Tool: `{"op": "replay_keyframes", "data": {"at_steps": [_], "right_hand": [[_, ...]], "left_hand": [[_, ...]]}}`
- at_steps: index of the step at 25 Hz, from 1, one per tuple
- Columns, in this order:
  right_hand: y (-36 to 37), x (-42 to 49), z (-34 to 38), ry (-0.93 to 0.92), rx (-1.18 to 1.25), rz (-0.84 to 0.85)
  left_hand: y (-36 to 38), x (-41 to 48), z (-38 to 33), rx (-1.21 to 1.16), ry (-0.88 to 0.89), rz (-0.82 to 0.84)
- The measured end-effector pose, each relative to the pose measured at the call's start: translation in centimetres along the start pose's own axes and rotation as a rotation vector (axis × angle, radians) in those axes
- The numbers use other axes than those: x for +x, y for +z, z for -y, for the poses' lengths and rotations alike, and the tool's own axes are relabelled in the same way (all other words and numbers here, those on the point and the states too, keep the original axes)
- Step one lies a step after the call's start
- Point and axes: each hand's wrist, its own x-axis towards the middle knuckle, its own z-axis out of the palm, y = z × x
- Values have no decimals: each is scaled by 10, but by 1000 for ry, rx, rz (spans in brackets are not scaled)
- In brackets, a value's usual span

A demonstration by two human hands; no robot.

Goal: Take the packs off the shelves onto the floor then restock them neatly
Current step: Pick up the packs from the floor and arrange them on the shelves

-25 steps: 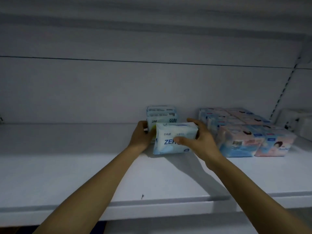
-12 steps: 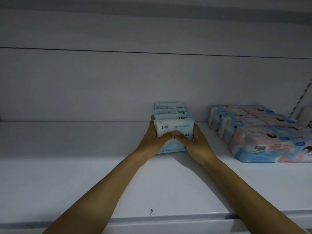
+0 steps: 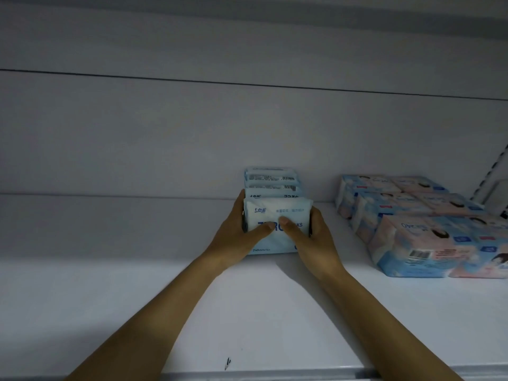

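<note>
Left hand (image 3: 239, 237) and right hand (image 3: 313, 240) clasp the front pack (image 3: 277, 213) from either side, thumbs on its face, fingers wrapped round its edges. Pack stands upright at frame centre, against the row of blue packs (image 3: 272, 182) behind. Pink-blue packs (image 3: 412, 224) are already ranked at right on the shelf (image 3: 110, 298). Judgement: restocking partway; packs remaining, cannot tell.

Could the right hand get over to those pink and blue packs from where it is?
Probably yes: only bare shelf lies between the right hand and the pink and blue packs. But it grips the front white pack, so it would have to let go first.
</note>
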Motion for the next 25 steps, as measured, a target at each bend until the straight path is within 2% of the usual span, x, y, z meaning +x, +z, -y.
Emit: {"op": "replay_keyframes", "data": {"at_steps": [6,8,11,18,22,25], "right_hand": [[0,-6,12,14,-37,-33],[-3,-15,20,20,-50,-59],[-19,-40,40,-33,-115,-84],[-62,-174,59,-255,-177,109],[-64,-254,38,-294,-211,246],[-45,-315,15,-226,-215,402]], "left_hand": [[1,-9,-14,68,-68,-49],[4,-20,-28,77,-144,-120],[9,-46,-48,119,-94,-256],[58,-180,-91,432,65,-379],[76,-293,-75,588,9,-414],[80,-383,-57,612,-154,-456]]}}
